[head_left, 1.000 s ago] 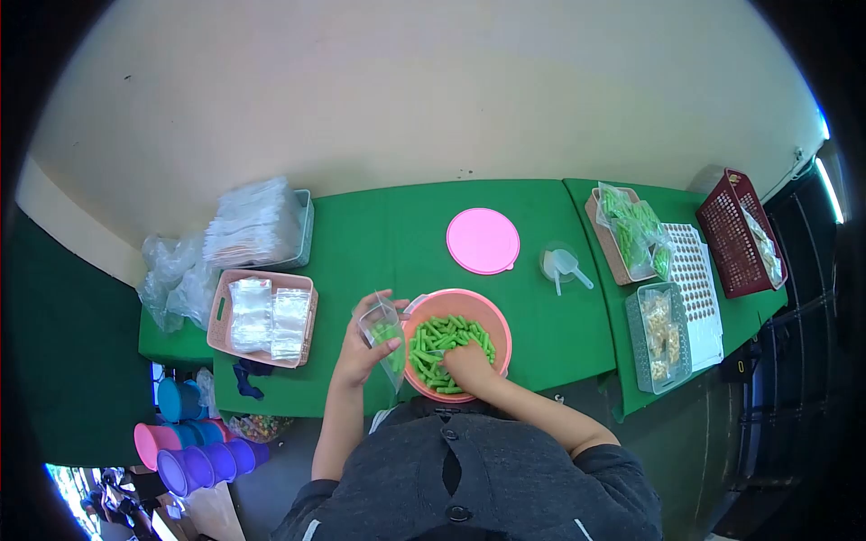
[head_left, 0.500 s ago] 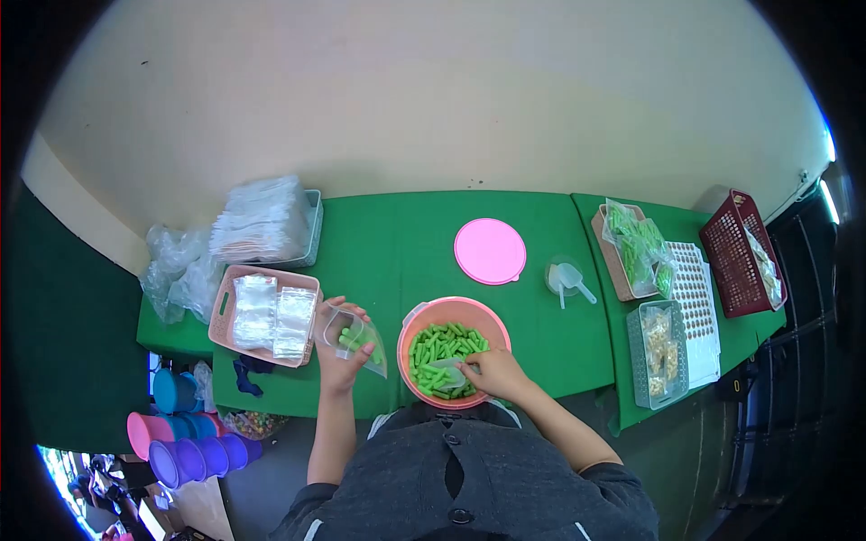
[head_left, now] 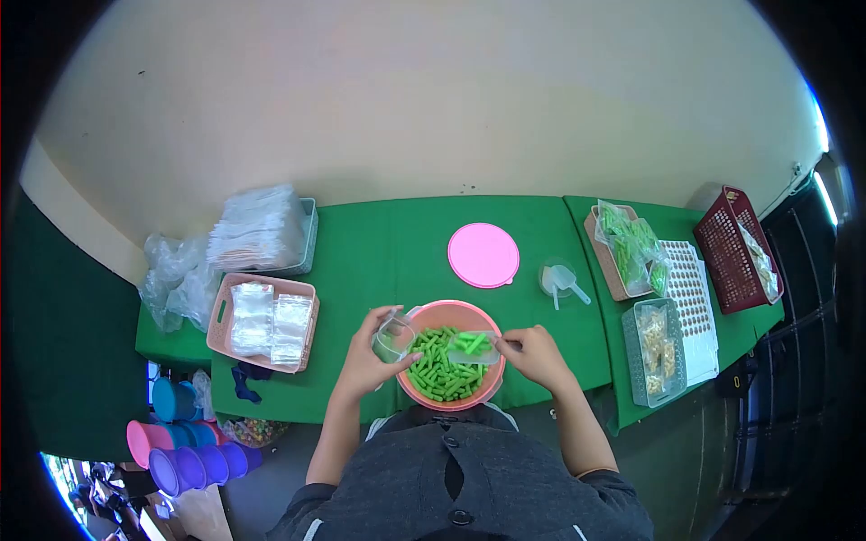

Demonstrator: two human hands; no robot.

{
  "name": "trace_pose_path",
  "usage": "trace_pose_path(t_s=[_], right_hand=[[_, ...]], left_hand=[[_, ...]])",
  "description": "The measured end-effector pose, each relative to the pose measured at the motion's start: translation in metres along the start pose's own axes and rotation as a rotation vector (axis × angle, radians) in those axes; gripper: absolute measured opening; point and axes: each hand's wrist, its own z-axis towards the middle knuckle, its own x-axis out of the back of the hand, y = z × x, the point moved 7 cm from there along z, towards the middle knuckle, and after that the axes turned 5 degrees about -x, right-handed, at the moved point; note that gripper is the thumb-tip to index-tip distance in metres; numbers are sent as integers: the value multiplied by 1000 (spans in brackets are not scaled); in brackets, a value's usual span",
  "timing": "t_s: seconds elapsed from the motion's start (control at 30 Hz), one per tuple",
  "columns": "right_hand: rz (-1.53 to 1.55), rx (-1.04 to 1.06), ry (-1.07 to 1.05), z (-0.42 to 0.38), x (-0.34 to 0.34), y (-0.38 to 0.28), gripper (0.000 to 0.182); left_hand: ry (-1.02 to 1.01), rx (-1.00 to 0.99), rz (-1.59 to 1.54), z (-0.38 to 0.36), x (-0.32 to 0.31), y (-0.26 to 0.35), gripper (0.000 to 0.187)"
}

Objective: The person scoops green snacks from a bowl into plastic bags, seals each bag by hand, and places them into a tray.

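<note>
A pink bowl [head_left: 494,382] full of cut green pieces [head_left: 448,371] stands at the table's front edge. My left hand [head_left: 370,359] is closed around a clear plastic cup [head_left: 394,336] at the bowl's left rim; a clear bag seems to be around the cup, but its outline is faint. My right hand [head_left: 532,354] pinches the handle of a clear scoop [head_left: 473,348] at the bowl's right side. Green pieces lie in the scoop, which is above the heap.
A pink lid [head_left: 483,255] and a small container with a white scoop [head_left: 563,277] lie behind the bowl. Left are a basket of clear bags [head_left: 253,318] and stacked bags [head_left: 260,225]. Filled baskets [head_left: 656,352], a dotted sheet [head_left: 693,300] and a maroon basket [head_left: 735,252] stand right.
My left hand has moved right to the bowl with the cup. My right hand has lifted the scoop out of the heap and moved right, with green pieces in it.
</note>
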Motion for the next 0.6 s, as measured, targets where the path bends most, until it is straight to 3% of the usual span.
trace_pose_path(t_s=[0.1, 0.33, 0.4, 0.47, 0.6], right_hand=[[27, 92, 132, -1, -1, 6, 30], [10, 55, 10, -1, -4, 3, 32], [87, 82, 144, -1, 2, 4, 32], [96, 82, 131, -2, 2, 3, 32], [123, 46, 128, -7, 9, -5, 33]], left_hand=[[-18, 2, 27, -2, -2, 2, 73], [-49, 75, -13, -4, -5, -7, 74], [-54, 73, -11, -5, -6, -7, 73], [-59, 74, -10, -5, -7, -7, 73], [-82, 17, 215, -5, -11, -12, 71]])
